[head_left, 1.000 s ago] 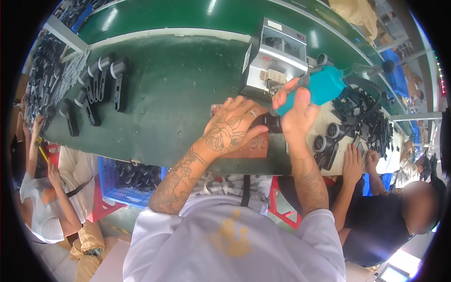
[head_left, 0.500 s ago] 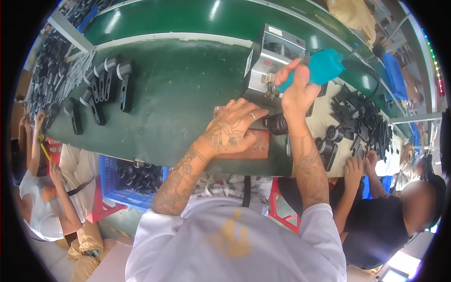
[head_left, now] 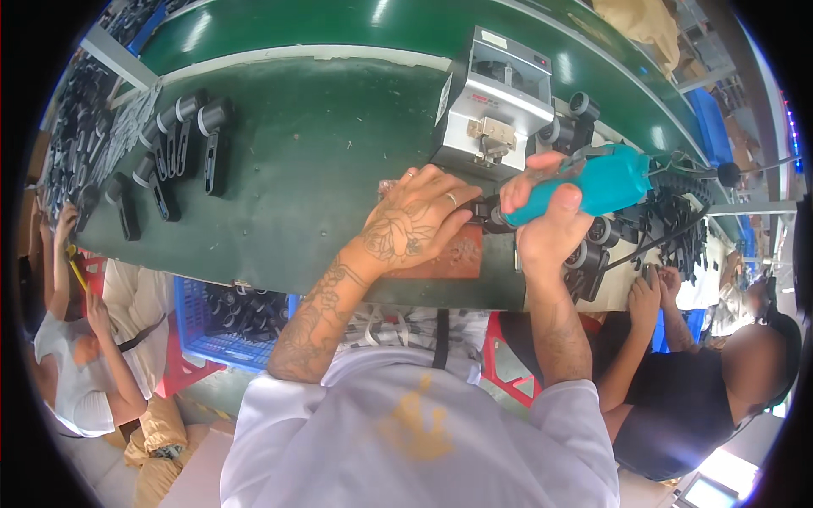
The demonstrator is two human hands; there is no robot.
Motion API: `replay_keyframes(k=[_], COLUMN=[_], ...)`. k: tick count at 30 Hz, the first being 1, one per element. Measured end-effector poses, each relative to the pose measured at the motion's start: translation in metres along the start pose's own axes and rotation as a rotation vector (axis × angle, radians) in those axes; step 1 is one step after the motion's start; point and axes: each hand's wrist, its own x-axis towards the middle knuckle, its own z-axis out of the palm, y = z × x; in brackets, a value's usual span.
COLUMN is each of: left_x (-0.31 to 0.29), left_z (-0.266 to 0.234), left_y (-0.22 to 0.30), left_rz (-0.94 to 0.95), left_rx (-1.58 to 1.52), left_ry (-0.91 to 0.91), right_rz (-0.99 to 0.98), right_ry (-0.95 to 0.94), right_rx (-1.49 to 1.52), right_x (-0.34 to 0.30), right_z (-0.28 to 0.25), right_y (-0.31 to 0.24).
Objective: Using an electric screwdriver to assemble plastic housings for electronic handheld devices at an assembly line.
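Note:
My right hand (head_left: 555,229) is wrapped round a teal electric screwdriver (head_left: 605,182), its nose pointing left. That nose meets or nearly meets a black plastic part (head_left: 481,210); the exact tip is hidden. The fingers of my left hand (head_left: 413,218) hold this part down over an orange-brown mat (head_left: 461,258), and my palm covers most of it. Just beyond both hands stands a silver and grey box-shaped machine, apparently a screw feeder (head_left: 491,106), with a small metal outlet on its front.
Black handheld units with round heads (head_left: 174,140) lie on the green bench at left. More black parts (head_left: 677,229) are heaped at right, near a co-worker's hands (head_left: 648,288). A black cable (head_left: 665,241) trails there. Below the bench edge sits a blue basket (head_left: 193,326) of black parts.
My right hand has brought the screwdriver from the machine's front down toward me to the black part, tilting it. My left hand stays over the mat. The view has shifted slightly.

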Motion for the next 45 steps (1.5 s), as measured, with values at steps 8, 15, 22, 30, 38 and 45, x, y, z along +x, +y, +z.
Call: replay_keyframes(k=[8,15,22,30,38,45], left_x=[0.001,0.004,-0.001,-0.06,-0.06,0.124], left_z=[0.002,0.002,-0.003,-0.056,-0.096,0.075], left_y=[0.002,0.001,0.001,-0.007,-0.05,0.087], left_rz=[-0.013,0.006,0.117,-0.167,-0.292,0.118], left_rx=[-0.002,0.043,0.094,0.33,0.731,0.313], left_ry=[-0.011,-0.016,-0.009,0.45,0.678,0.03], right_rz=[0.025,-0.024,0.136,-0.042,0.092,0.139], right_ry=[0.01,0.007,0.162,0.163,0.243,0.276], right_rx=[0.014,-0.045,-0.008,0.114,-0.049,0.045], right_x=[-0.008,-0.01,-0.016,-0.085,-0.119,-0.118], right_z=[-0.005,-0.004,-0.002,-0.019,-0.049,-0.051], right_y=[0.014,0.022,0.015,-0.045,-0.051,-0.054])
